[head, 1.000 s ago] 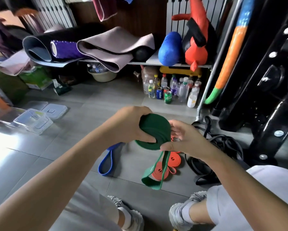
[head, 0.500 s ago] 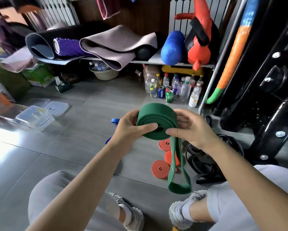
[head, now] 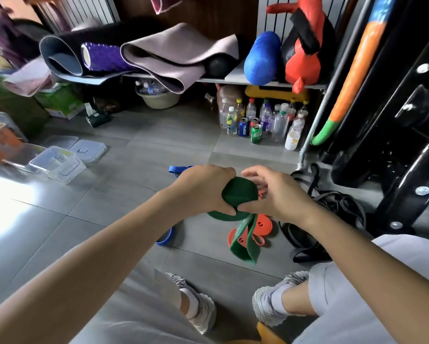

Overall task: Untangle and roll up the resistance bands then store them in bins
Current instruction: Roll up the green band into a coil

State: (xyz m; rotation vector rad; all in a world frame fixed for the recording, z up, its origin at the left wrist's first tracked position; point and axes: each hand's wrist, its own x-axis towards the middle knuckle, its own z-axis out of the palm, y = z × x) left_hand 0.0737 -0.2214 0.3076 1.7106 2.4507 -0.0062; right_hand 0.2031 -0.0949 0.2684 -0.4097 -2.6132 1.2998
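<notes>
Gripping the coiled part of a green resistance band (head: 238,192), the left hand (head: 203,187) is curling its fingers over the coil's far side while its thumb is pressing against the near face. The right hand (head: 279,194) is meeting it from the other side. Its thumb is pushing on the coil's lower edge, just beside the left thumb, and its fingers are arching over the top, though I cannot tell whether their tips are touching the rubber. Both hands are holding the coil in the air above the floor (head: 109,184), in front of the person's knees. The unrolled end of the green band is hanging down from under the coil as a flat loop, its bottom fold coming near the tiles.

Behind that loop, orange bands (head: 264,225) are lying on the floor, partly wound and partly loose. A blue band (head: 165,239) is lying to the left, mostly hidden behind the left forearm, with its far end showing beyond the knuckles. A tangle of black bands (head: 337,207) is sitting to the right, close to the foot of a black rack (head: 406,145). Clear bins (head: 57,165) are standing well apart on the left. Bottles and cans (head: 258,122) are crowding under a shelf (head: 235,78) that is carrying rolled mats (head: 173,55).
</notes>
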